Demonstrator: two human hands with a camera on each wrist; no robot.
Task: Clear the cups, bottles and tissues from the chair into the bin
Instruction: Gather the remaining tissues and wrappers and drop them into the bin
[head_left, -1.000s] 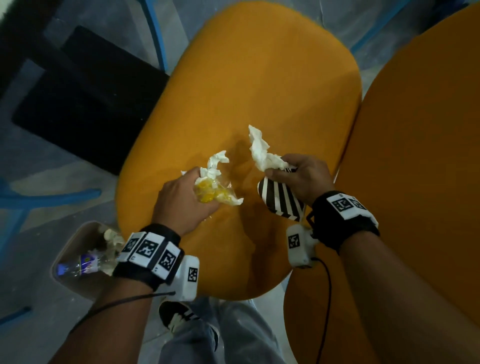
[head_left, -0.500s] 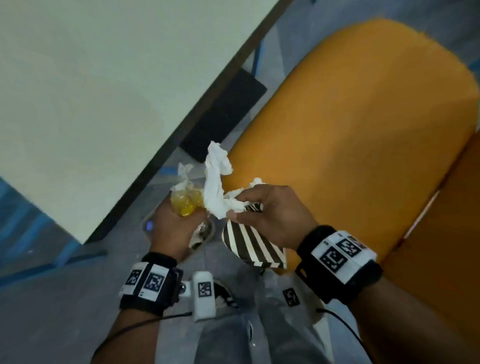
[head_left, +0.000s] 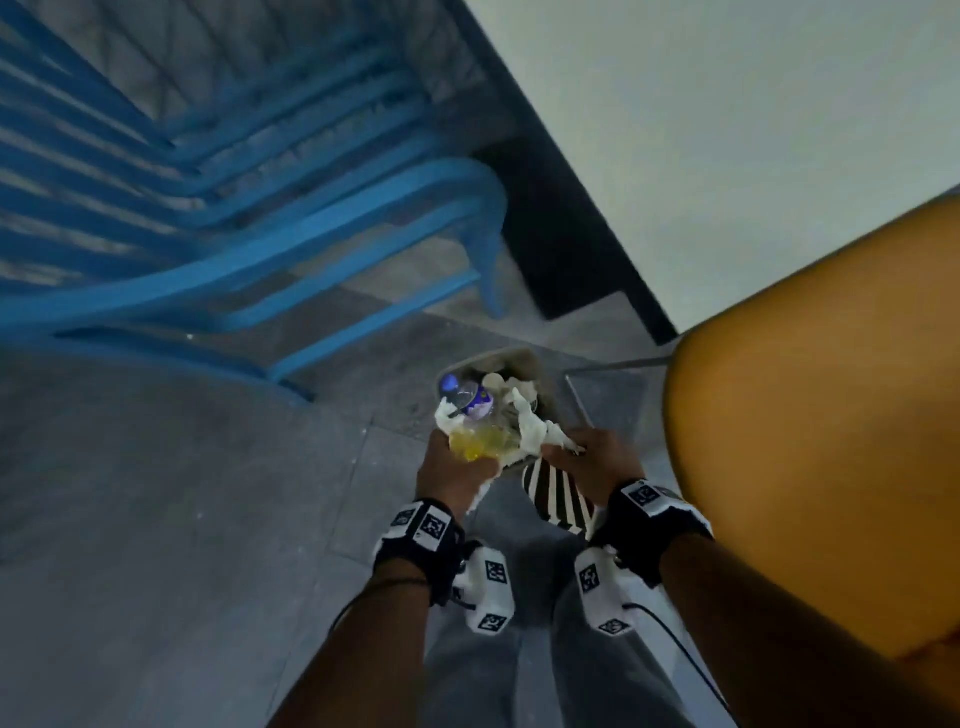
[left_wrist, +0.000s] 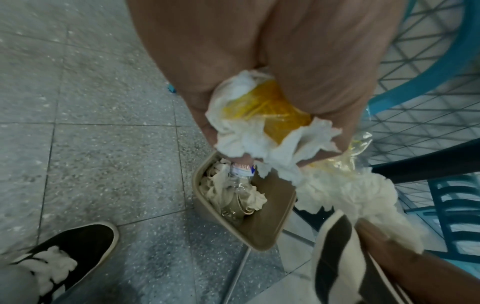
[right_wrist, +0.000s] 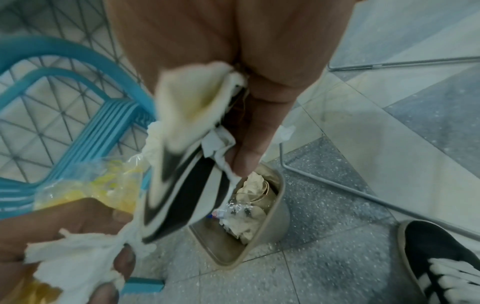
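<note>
both hands (head_left: 457, 470) now over bin (left_wrist: 262, 232)

striped cup (head_left: 558, 496) black-white | wrapper (head_left: 480, 441) yellow | tissue (left_wrist: 241, 142) white | bin (left_wrist: 270, 222) beige | chair (head_left: 810, 415) orange

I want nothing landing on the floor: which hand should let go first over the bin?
Probably left: the left hand and its yellow wrapper sit over the bin; the right hand's striped cup hangs nearer the rim.

My head camera looks steeply down from well above onto the bin (head_left: 524, 358) on the floor (head_left: 171, 499), while both wrist cameras look down along the hands from close range, all three views sharing that bin (left_wrist: 262, 232) (right_wrist: 279, 214).
</note>
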